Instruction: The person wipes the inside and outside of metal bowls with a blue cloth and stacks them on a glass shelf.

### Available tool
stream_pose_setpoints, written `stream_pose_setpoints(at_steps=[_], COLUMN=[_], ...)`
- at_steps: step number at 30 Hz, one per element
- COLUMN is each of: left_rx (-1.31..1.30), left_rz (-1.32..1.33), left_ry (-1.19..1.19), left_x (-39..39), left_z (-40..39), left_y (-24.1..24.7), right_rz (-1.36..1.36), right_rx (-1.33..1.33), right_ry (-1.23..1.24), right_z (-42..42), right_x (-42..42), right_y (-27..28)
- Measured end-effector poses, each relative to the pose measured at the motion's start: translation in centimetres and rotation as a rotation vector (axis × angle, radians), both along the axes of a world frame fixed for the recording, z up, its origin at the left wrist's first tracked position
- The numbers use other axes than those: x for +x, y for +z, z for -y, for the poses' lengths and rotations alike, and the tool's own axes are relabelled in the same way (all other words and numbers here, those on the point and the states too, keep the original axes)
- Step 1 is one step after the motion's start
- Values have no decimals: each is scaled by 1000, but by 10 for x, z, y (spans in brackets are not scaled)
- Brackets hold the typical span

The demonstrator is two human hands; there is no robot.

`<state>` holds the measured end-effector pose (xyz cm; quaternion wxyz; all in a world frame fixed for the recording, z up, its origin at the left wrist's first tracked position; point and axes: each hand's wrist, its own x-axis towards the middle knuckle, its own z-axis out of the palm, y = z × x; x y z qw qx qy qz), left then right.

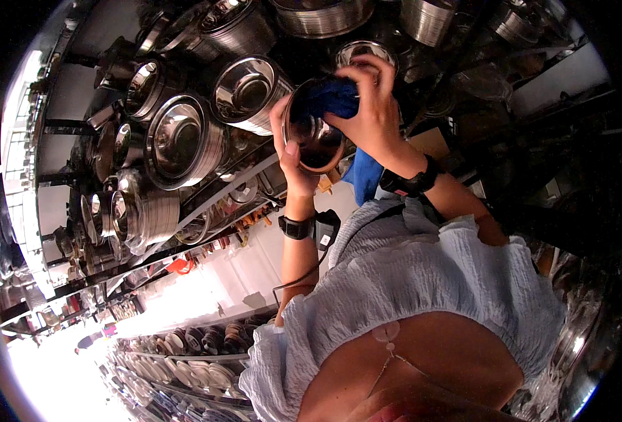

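Observation:
My left hand (pixel 296 163) grips the rim of a shiny round metal bowl (pixel 319 145), its thumb on the near side and its fingers around the outer wall. The bowl is tilted with its mouth towards me. In my right hand (pixel 377 108) is a bunched blue cloth (pixel 335 96), pressed against the upper inside of the bowl. A loose blue end of cloth (pixel 365 176) hangs below my right wrist. Just beyond the right fingers stands another metal bowl (pixel 361 48), partly hidden by them. Both wrists wear black bands.
Stacked steel basins (pixel 179 140) and a stack of deep steel bowls (pixel 250 89) fill the shelf to the left. A metal shelf edge (pixel 221 192) runs below them. Dishes line a lower rack (pixel 200 372) at the bottom left. A brown cardboard piece (pixel 429 141) lies right of my hands.

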<state>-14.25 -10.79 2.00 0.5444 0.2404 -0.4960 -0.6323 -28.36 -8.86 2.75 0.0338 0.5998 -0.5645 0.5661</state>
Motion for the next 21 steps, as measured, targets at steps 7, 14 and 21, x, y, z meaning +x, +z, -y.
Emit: stream_pose_setpoints(at_steps=[7, 14, 21], left_rx=[147, 139, 168], left_rz=[-44, -94, -157], left_ry=[-72, -69, -38], left_x=[-2, 4, 6], left_z=[3, 8, -5], left_y=[-3, -6, 0], right_rz=[-203, -160, -73], right_rx=[-122, 43, -67], right_ry=[42, 200, 115], right_z=[7, -10, -3], right_x=[5, 13, -12], right_y=[14, 5, 4])
